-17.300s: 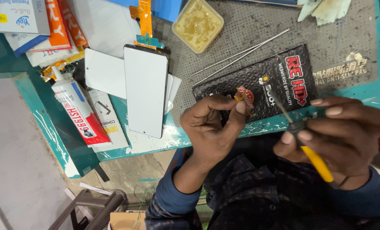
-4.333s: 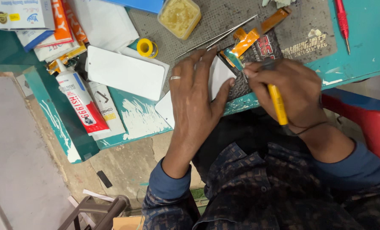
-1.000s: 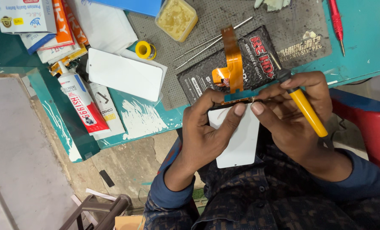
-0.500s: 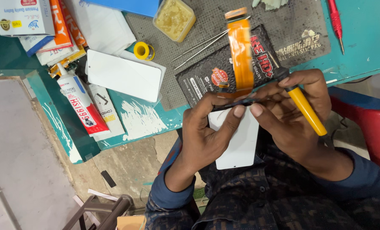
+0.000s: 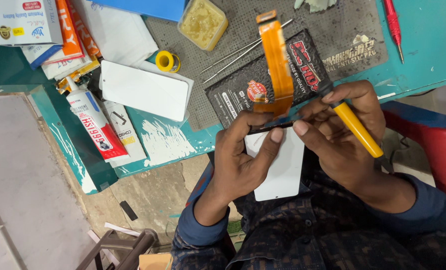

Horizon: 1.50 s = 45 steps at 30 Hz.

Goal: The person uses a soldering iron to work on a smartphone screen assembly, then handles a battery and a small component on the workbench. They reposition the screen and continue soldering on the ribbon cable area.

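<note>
A white phone screen [image 5: 279, 165] is held over the lap, just below the table edge [image 5: 173, 150]. It is gripped at its top end by both hands. An orange flat cable [image 5: 277, 65] stands up from that top end and is seen against a black packet [image 5: 283, 75] on the grey mat [image 5: 233, 30].

The screen is clamped by the left hand [image 5: 240, 160] from the left side, with the thumb pressed on its top edge. The right hand [image 5: 340, 135] is closed on the top right corner, and a yellow tool [image 5: 357, 129] is also held in its fingers, lying across the hand.

Two thin metal tweezers [image 5: 243, 52] are laid on the mat beside the packet. Farther left, another white screen [image 5: 145, 91], a small yellow roll [image 5: 167, 61] and a glue tube [image 5: 94, 122] are seen on the table. A tub [image 5: 203, 22] of yellowish stuff is placed near the top. A red tool [image 5: 393, 25] is laid at the far right.
</note>
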### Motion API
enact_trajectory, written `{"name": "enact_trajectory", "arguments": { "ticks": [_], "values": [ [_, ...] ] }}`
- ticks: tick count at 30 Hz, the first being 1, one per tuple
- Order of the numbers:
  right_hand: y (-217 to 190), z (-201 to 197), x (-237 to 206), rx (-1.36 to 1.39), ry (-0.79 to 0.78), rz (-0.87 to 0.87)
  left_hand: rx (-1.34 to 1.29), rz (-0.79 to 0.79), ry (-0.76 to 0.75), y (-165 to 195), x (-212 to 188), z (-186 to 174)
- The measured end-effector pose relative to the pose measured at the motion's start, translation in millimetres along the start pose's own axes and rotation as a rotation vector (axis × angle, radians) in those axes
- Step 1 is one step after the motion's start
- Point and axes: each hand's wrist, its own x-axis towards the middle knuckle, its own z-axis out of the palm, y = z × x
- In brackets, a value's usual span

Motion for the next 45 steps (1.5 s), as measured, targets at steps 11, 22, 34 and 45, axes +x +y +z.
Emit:
{"name": "enact_trajectory", "arguments": {
  "ticks": [11,22,34,45],
  "values": [
    [-10,4,5,0.097,0.012,0.062,-0.006,0.105,-0.052,-5,-2,-5],
    [-7,-2,0,0.060,-0.072,-0.050,0.150,0.067,-0.120,0,-2,-14],
    [-8,-12,11,0.088,-0.201,-0.132,0.223,0.228,-0.087,-11,-7,-15],
    [-11,-11,13,0.071,-0.242,-0.156,0.161,0.259,-0.128,-15,-7,-16]
  ]
}}
